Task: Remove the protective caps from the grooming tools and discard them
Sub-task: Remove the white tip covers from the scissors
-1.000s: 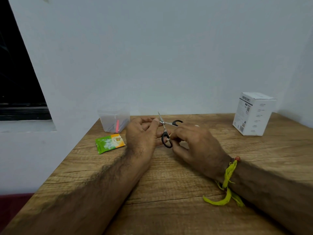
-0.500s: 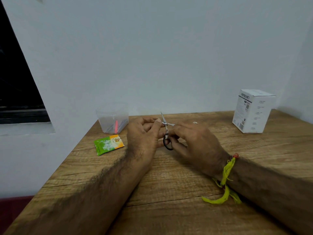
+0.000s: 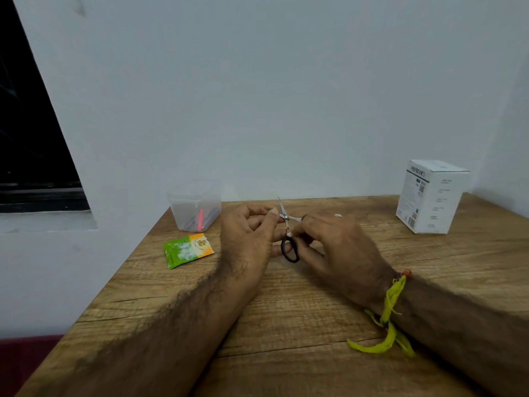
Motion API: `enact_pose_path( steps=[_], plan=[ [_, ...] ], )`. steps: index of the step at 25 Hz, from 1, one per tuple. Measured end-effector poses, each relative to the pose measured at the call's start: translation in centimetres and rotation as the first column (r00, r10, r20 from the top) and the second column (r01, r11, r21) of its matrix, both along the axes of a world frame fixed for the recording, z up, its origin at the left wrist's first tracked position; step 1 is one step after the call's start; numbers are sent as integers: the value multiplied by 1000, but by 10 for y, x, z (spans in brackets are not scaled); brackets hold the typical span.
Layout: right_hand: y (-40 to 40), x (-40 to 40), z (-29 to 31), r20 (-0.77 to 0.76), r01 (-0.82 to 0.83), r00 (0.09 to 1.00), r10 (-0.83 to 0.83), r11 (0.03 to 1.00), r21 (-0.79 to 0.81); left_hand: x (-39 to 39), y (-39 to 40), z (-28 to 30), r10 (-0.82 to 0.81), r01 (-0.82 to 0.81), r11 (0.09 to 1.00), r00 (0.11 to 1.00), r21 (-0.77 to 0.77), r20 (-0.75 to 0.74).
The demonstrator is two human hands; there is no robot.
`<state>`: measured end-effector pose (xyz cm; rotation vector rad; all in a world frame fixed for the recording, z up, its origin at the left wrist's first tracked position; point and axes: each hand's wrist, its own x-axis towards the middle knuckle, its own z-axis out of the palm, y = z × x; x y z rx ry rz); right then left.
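On the wooden counter (image 3: pixel 286 325), both hands (image 3: pixel 249 239) (image 3: pixel 337 247) grip small scissors (image 3: pixel 287 233), blades apart and seemingly bare; no discarded cap is visible.

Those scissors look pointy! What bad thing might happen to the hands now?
1. The scissors are open, with bare blade tips up near the left hand; its thumb rests by the pivot, so a slip might nick it.
2. The right hand seems to pinch them by the handle, one loop hanging free, so they might twist or drop onto the table.
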<state>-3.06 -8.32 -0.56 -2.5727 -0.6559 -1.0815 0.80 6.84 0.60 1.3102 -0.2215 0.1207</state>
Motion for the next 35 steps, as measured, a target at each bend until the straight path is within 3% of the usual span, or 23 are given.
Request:
enact_pose_path(
  steps=[3,6,10,13,15,18,22,26,29,32,35],
  plan=[
    [0,-8,2,8,22,1000,-22,999,-44,0,1,1,30,-30,999,999,-18,-15],
    [6,-13,5,-51,10,999,-9,1000,22,0,0,2,51,-52,998,999,-28,-9],
    [22,-11,3,-144,77,989,-46,972,220,-3,-3,0,74,-75,995,997,-63,-12],
    [29,-10,3,-232,88,973,18,893,440,-1,-4,-2,104,-104,991,995,-84,-12],
    [27,-13,6,-247,66,968,45,904,423,0,-4,-2,119,-119,990,993,-81,-7],
    [19,-16,8,-269,41,962,32,965,261,-2,-5,-1,118,-117,992,993,-37,29],
    [20,-8,4,-315,1,934,170,879,476,0,-2,-1,145,-149,988,985,41,89],
    [5,-10,14,-389,-190,883,263,958,216,-3,0,2,117,-146,976,978,161,175],
    [-4,-8,22,-394,-245,897,199,967,-70,0,1,2,56,-103,966,978,236,199],
    [-7,-7,27,-208,-221,966,155,913,-343,4,2,0,-15,-42,955,981,294,191],
    [-9,-7,32,-55,-121,992,109,800,-587,5,3,0,-78,32,952,987,304,142]
  ],
)
